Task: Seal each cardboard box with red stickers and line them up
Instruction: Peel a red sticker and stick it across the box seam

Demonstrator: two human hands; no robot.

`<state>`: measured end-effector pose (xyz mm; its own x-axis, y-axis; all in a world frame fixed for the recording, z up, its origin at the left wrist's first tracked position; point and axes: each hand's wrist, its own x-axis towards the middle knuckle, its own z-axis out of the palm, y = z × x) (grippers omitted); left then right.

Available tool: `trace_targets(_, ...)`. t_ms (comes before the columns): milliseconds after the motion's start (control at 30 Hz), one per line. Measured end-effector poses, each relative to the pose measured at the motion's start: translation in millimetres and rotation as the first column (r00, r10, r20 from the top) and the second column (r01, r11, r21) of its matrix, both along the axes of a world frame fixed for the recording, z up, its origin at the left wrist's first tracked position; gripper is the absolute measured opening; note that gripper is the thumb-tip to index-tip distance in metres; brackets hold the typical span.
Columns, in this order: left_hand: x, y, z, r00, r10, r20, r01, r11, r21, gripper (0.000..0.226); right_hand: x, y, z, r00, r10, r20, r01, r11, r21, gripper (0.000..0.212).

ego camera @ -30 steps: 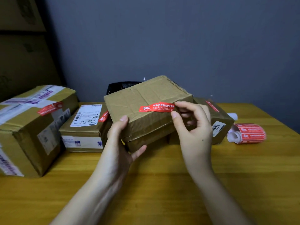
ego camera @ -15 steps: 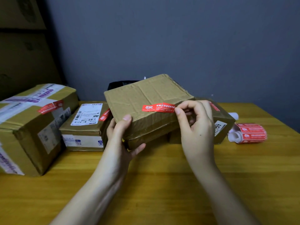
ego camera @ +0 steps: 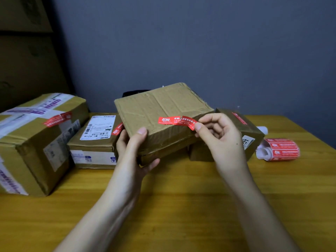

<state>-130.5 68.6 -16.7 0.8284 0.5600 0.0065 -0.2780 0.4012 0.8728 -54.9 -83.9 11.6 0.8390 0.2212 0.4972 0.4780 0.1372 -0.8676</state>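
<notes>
My left hand [ego camera: 135,148] grips the near left corner of a flat brown cardboard box [ego camera: 160,110], holding it tilted above the wooden table [ego camera: 181,206]. A red sticker [ego camera: 174,121] lies across the box's near top edge. My right hand [ego camera: 218,135] pinches the sticker's right end between thumb and forefinger, and that end is bent off the box. A roll of red stickers [ego camera: 281,150] lies on the table to the right.
A large taped box [ego camera: 36,139] with a red sticker stands at the left. A smaller labelled box [ego camera: 96,139] sits beside it. Another box [ego camera: 245,131] stands behind my right hand. A grey wall rises behind the table.
My right hand has pulled the sticker's right end down over the box edge. My left hand has shifted its grip up along the box corner. The box has barely moved.
</notes>
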Motion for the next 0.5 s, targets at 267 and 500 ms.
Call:
trace_targets(267,0.5,0.3,2.3,0.993,0.109,0.047,-0.117,0.971,0.209,0.095,-5.0,4.4,3.1,0.990,0.098,-0.097,-0.096,0.995,0.026,0.014)
trace_targets(500,-2.4,7.5,-2.4,0.981,0.163,0.105,-0.192,0.897,0.398,0.094,-7.4,2.0,8.7,0.979,0.141,-0.148,-0.147,0.989,-0.031,0.016)
